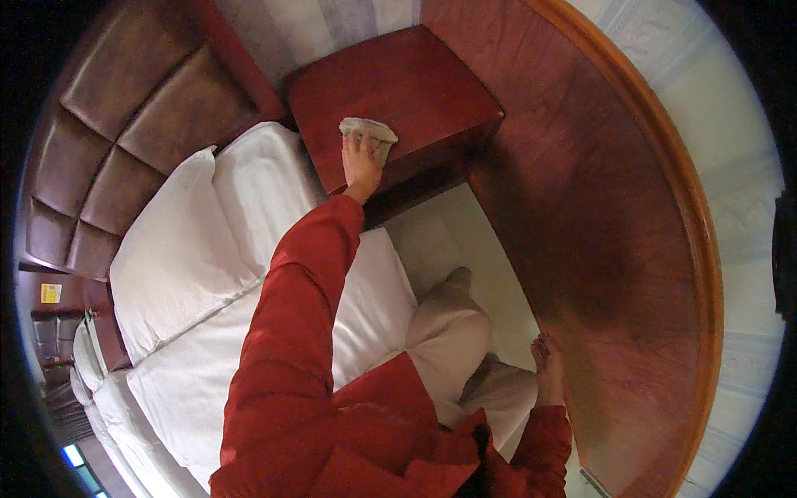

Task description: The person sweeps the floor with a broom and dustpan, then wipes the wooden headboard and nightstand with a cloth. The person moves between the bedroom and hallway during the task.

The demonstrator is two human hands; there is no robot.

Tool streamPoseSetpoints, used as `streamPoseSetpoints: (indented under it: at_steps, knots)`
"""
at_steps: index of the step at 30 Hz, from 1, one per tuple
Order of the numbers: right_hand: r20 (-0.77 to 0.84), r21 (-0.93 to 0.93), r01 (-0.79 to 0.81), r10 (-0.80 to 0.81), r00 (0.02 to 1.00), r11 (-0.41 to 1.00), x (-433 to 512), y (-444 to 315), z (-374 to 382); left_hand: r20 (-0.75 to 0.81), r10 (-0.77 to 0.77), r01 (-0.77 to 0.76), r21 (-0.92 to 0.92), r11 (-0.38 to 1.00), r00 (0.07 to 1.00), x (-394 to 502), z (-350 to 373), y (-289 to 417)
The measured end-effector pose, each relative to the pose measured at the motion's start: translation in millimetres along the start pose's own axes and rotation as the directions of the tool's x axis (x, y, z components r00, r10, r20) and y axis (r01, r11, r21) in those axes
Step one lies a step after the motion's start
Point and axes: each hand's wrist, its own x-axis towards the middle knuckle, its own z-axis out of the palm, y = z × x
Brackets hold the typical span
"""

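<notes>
My left hand (362,163), at the end of a stretched red sleeve, presses a pale folded cloth (371,129) onto the top of a reddish-brown wooden nightstand (398,81). The cloth lies near the nightstand's front edge, bunched under my fingers. Low on the right, my right hand (548,367) is at the lower edge of a wooden wall panel (622,249). Its fingers look bent, and I cannot tell whether they grip that edge or only rest there.
A bed with white bedding (373,305) and a white pillow (180,261) stands left of my legs (451,324). Behind it rises a padded brown headboard (155,106). Pale floor (479,243) shows between bed and panel. Another bed (118,423) is at the far left.
</notes>
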Motion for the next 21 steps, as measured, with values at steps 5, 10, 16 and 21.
streamPoseSetpoints:
  at_steps: [5, 10, 16, 21]
  knots:
    - [-0.072, 0.031, -0.001, 0.003, 0.997, 1.0, 1.8, -2.2, -12.7, 0.153, -0.041, 0.013, 0.177, 0.984, 0.987, 18.9, 29.4, -13.1]
    - [-0.124, -0.053, 0.042, -0.048, 0.991, 0.998, -7.1, -1.8, -18.2, 0.27, -0.013, -0.051, 0.23, 0.972, 0.963, 52.3, 40.8, -8.9]
    - [-0.047, -0.082, 0.033, -0.037, 0.998, 0.996, -15.9, 4.8, -11.2, 0.347, 0.368, -0.443, 0.167, 0.881, 0.863, 44.3, 84.9, 64.5]
    - [-0.062, -0.046, 0.078, -0.081, 0.995, 0.996, -30.8, 0.5, -3.9, 0.395, 0.481, -0.564, 0.124, 0.816, 0.783, 21.3, 91.3, 105.0]
